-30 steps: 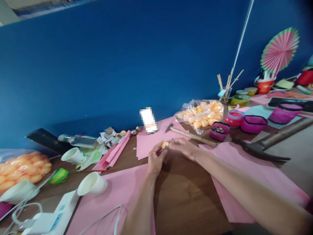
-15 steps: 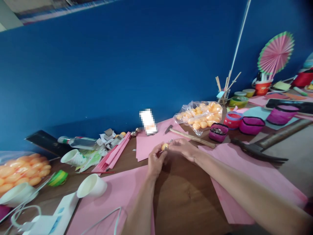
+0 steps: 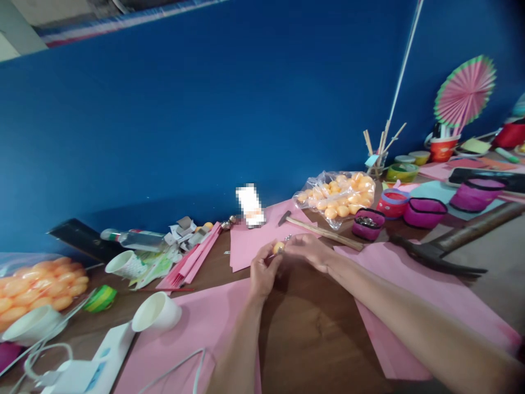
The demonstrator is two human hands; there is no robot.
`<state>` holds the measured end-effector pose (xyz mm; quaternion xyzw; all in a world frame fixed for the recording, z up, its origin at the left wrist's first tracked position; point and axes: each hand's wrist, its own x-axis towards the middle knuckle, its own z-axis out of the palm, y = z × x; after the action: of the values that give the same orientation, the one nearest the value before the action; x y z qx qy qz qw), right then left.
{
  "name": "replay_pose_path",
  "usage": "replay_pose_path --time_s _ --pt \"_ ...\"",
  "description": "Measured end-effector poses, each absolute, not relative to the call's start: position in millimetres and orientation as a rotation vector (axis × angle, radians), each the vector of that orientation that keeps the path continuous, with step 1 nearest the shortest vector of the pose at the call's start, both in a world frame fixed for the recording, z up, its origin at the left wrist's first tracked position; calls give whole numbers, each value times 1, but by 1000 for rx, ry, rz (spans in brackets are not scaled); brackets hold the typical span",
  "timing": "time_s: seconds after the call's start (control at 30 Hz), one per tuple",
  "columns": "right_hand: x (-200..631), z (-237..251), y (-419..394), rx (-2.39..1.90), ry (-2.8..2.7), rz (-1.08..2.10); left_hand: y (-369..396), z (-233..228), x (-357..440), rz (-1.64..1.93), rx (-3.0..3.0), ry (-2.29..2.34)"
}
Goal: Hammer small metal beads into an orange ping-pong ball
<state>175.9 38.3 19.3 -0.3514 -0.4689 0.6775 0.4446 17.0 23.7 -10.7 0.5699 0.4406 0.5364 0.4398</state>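
Observation:
My left hand (image 3: 263,269) pinches a small yellow-orange ball (image 3: 279,248) between thumb and fingers, just above the table. From the right, my right hand (image 3: 307,251) meets it, fingertips closed together beside the ball. A small silvery metal piece (image 3: 288,237) shows at the right fingertips; its exact kind is too small to make out. Beneath and beyond both hands lies a pink paper sheet (image 3: 250,246). Close behind my right hand rests a small hammer (image 3: 324,230) with a wooden handle.
A bag of orange balls (image 3: 344,194) and a purple pouch of metal bits (image 3: 368,223) stand behind the hammer. A bigger hammer (image 3: 441,249) lies right. Left are a paper cup (image 3: 158,313), power strip (image 3: 110,350) and another ball bag (image 3: 41,287). A blue wall (image 3: 205,120) rises behind.
The whole view has shifted slightly, with things appearing a little farther right and lower. Both hands keep nearly the same pose around the ball.

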Motion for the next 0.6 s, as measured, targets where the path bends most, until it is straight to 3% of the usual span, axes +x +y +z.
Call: replay_pose_path --time_s 0.6 --pt "175 17 39 -878 -1151 1661 23 -9 19 1364 1411 1091"
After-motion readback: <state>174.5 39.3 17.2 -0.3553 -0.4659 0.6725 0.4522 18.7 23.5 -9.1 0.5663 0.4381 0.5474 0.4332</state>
